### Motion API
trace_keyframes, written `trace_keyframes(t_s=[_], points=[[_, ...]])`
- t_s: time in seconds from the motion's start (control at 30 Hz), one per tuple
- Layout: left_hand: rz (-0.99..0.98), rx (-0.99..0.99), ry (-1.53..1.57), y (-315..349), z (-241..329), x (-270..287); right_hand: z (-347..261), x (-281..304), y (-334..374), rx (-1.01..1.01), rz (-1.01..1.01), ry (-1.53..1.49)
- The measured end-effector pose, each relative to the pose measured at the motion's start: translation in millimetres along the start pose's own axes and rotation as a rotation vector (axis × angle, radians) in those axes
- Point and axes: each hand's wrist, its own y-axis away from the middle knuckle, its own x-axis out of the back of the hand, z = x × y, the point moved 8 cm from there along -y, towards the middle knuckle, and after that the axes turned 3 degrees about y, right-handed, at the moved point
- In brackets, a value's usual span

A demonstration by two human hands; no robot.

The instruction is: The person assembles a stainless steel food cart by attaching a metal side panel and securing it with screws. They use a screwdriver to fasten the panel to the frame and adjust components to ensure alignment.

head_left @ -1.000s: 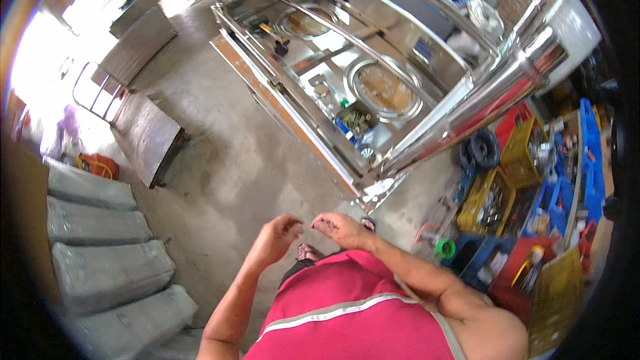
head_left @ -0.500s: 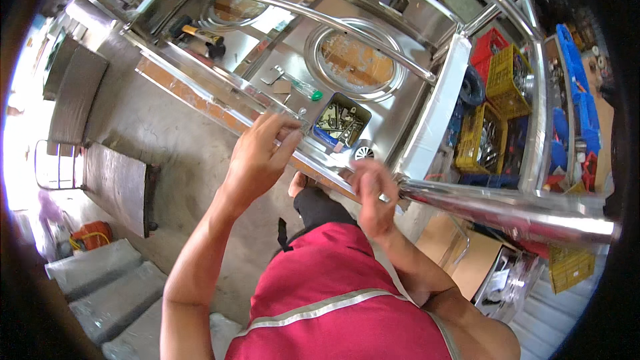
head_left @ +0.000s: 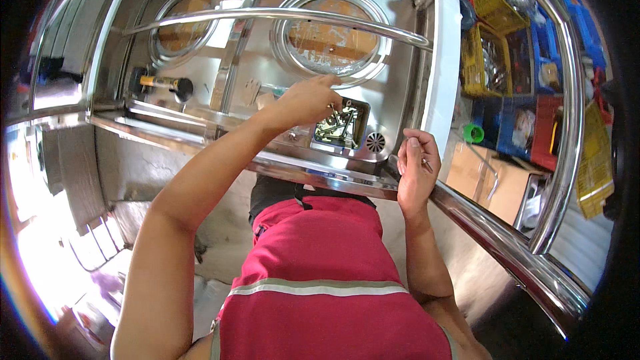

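Observation:
My left hand (head_left: pixel 308 101) reaches over the near rail to a square container (head_left: pixel 366 122) of loose bolts and small metal parts. Its fingers are bent together at the container's upper left edge. What they hold, if anything, is too small to make out. Just beyond the container's right side, my right hand (head_left: pixel 419 167) is raised by the frame's near right corner. Its fingers are closed around a small shiny metal piece (head_left: pixel 427 165), perhaps a screw. A round slotted disc (head_left: pixel 375 142) lies right of the container on the steel panel (head_left: pixel 257 67).
A polished tube (head_left: pixel 280 15) crosses over the panel and its two ringed round openings. At the left lies a tool with a yellow-and-black handle (head_left: pixel 157 83). Yellow crates (head_left: pixel 485 60), a cardboard box (head_left: pixel 473 173) and a thick steel tube (head_left: pixel 513 253) are at the right.
My left hand has moved from the near rail to the bolt container. My right hand has shifted right and turned upward. The whole view has turned and moved too.

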Motion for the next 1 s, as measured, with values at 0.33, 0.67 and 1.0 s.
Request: trace_keyframes(t_s=[0.33, 0.67, 1.0], points=[[-0.013, 0.143, 0.358, 11.6, -61.3, 45.0, 2.7, -10.6, -6.9, -0.084, 0.201, 0.355], [-0.013, 0.058, 0.343, 43.8, -83.8, 76.4, 40.4, -87.8, -50.8, -0.055, -0.238, 0.917], [-0.032, 0.149, 0.399, 73.7, -110.7, 78.8, 126.5, -141.2, -60.9, 0.065, -0.627, 1.637]])
